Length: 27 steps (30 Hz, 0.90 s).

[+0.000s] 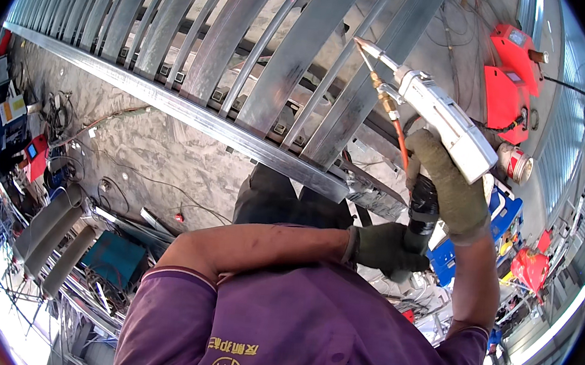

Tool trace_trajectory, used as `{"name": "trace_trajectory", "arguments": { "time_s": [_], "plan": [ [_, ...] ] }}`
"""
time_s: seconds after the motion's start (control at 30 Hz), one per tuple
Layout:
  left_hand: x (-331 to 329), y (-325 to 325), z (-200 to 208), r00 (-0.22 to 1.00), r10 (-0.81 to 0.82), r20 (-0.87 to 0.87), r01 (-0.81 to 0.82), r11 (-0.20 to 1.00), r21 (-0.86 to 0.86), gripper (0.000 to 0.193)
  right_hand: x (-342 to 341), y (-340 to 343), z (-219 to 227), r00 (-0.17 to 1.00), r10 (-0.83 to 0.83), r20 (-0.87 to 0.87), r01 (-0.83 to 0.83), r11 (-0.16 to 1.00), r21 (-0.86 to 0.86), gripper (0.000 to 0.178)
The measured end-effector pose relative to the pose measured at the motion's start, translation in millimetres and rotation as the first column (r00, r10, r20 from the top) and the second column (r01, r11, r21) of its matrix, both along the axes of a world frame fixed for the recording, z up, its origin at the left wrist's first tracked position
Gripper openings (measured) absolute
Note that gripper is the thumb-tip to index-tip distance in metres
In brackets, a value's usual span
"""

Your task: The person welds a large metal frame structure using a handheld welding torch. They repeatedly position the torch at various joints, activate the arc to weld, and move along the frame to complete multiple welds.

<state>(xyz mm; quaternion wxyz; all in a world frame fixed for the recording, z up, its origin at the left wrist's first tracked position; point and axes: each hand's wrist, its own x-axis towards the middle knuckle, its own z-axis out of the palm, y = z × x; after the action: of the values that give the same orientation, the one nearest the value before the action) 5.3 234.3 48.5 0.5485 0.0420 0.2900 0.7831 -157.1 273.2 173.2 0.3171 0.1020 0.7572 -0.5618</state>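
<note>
My right hand (450, 187), in a dark olive glove, is closed round the grip of a silver-white handheld laser welding gun (446, 120). Its copper nozzle (367, 47) points up and left, above the bars of a metal railing (291, 87). A brass fitting (385, 101) with an orange hose (401, 140) runs along the gun's side. Below the grip hangs a thick cable sleeve wrapped in black tape (424, 208). My left hand (388, 251), also gloved, reaches across my body and is closed on the lower end of that sleeve; its fingers are partly hidden.
The railing's long bottom rail (193, 118) passes close in front of my legs. Red machines (509, 94) and a round can (516, 165) stand at the far right, near a blue rack (504, 213). Cables and a teal box (115, 258) lie at the left.
</note>
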Motion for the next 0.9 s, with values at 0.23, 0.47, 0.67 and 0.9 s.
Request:
{"name": "trace_trajectory", "arguments": {
  "time_s": [0.23,0.47,0.67,0.9],
  "plan": [
    [-29,3,81,0.987,0.119,0.106,-0.144,0.954,0.263,0.034,-29,47,7,0.893,0.4,-0.207,-0.392,0.916,0.084,0.026],
    [-35,-19,115,0.962,0.22,0.164,-0.272,0.842,0.465,0.045,-54,-14,6,0.812,0.528,0.247,-0.556,0.83,0.052,0.041],
    [-31,-51,114,0.921,0.277,0.275,-0.382,0.779,0.497,0.053,-40,-62,-18,0.716,0.565,0.41,-0.59,0.804,-0.079,0.054],
    [-32,-85,108,0.831,0.186,0.524,-0.512,0.624,0.59,0.048,-41,-92,-53,0.622,0.586,0.519,-0.656,0.752,-0.062,0.055]
  ]
}}
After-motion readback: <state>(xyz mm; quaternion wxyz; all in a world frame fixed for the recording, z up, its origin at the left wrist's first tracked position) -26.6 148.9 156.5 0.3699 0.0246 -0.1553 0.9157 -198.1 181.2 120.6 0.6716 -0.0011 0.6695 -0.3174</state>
